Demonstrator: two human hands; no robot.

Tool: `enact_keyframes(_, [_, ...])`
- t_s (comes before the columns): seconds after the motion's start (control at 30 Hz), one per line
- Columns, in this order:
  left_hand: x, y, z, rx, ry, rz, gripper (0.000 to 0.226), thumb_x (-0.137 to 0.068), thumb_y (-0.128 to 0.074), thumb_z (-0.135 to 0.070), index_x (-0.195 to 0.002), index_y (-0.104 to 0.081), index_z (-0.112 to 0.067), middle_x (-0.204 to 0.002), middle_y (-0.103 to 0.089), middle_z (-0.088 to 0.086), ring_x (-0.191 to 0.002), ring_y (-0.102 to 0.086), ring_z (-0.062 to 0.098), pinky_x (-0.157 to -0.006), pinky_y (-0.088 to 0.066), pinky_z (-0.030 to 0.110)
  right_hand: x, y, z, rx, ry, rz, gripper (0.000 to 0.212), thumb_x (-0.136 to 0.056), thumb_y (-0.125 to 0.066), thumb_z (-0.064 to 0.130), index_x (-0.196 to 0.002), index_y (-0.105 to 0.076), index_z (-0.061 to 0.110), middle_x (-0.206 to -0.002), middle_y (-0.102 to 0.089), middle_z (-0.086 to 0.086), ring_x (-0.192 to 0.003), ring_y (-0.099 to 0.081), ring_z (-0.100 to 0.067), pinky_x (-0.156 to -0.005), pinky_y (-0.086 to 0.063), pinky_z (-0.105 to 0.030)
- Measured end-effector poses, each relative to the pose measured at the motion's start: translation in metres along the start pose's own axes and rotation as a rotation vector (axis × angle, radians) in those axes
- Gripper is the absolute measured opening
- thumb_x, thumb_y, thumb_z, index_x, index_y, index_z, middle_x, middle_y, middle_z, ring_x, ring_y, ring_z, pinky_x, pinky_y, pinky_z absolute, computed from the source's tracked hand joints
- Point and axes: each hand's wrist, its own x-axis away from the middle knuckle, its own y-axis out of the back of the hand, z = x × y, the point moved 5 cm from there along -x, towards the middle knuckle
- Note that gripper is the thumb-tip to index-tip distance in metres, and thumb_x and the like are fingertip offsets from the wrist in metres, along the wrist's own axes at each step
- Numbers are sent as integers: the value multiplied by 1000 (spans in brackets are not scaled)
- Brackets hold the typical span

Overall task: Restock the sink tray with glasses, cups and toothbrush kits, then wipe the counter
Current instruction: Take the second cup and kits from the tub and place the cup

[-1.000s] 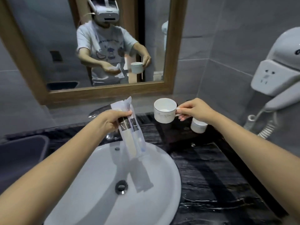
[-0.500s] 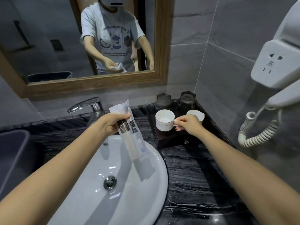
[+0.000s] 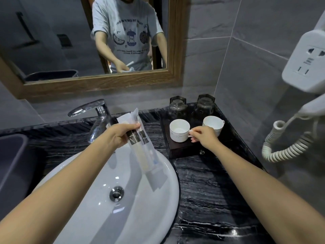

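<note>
A dark wooden tray sits on the black marble counter right of the sink. Two upturned glasses stand at its back. A white cup rests on the tray, and my right hand pinches its handle. A second white cup stands just behind that hand. My left hand holds clear-wrapped toothbrush kits that hang over the white basin.
A chrome tap stands behind the basin. A grey bin sits at the left edge. A wall hair dryer with socket and coiled cord hangs at the right. The wood-framed mirror is above the counter.
My right hand lowered the white cup from the air onto the tray, beside the other cup. The toothbrush kits stayed in my left hand. The view tilted downward.
</note>
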Motion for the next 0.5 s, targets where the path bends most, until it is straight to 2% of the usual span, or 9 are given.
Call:
enact_keyframes(0.03, [-1,0,1,2,3,2,8,-82,-62,-1,-76,-60,-5,-49,-67,1,-44,-64,9,-43,-53,19,0,0,0,-2,-12,-22,16,-90,-58,8,-95,-69,-1,-80,-67,-10,-66,-64,-19,-75,-59,-32])
enact_keyframes(0.13, [-4,0,4,9,7,16,7,-83,-61,-1,-78,-60,-5,-50,-68,1,-45,-65,10,-45,-54,20,-1,-2,-1,-32,-66,-112,15,-89,-58,7,-95,-66,-4,-82,-66,-11,-61,-62,-15,-65,-57,-20])
enact_keyframes(0.17, [-5,0,5,11,9,22,7,-84,-61,0,-79,-60,-5,-50,-68,2,-45,-65,10,-45,-54,20,-1,-3,-2,-61,-98,-145,16,-89,-58,7,-97,-65,-5,-84,-67,-12,-62,-64,-18,-68,-57,-22])
enact_keyframes(0.23, [-5,-1,8,13,14,30,7,-84,-60,0,-79,-60,-4,-50,-68,2,-46,-65,10,-45,-54,20,-1,-7,-4,-129,-159,-219,20,-88,-58,7,-104,-62,-5,-95,-69,-17,-76,-67,-27,-81,-57,-35])
enact_keyframes(0.33, [-6,-1,10,16,19,32,8,-84,-60,0,-77,-60,-5,-50,-68,2,-45,-65,10,-47,-55,20,12,-13,0,-92,-189,-373,37,-86,-60,9,-120,-53,-4,-118,-61,-18,-103,-61,-31,-88,-45,-29])
enact_keyframes(0.4, [-6,-2,11,19,20,31,9,-84,-60,0,-77,-60,-5,-50,-68,2,-45,-65,10,-48,-55,20,30,-24,8,-89,-132,-476,39,-84,-61,6,-120,-50,-4,-124,-50,-20,-106,-57,-34,-91,-45,-32])
enact_keyframes(0.5, [-5,-1,12,33,17,21,10,-84,-60,1,-76,-60,-5,-49,-67,2,-45,-65,10,-46,-55,20,49,-50,19,-46,-61,-476,47,-78,-68,9,-119,-48,-2,-125,-44,-19,-113,-48,-34,-98,-37,-34])
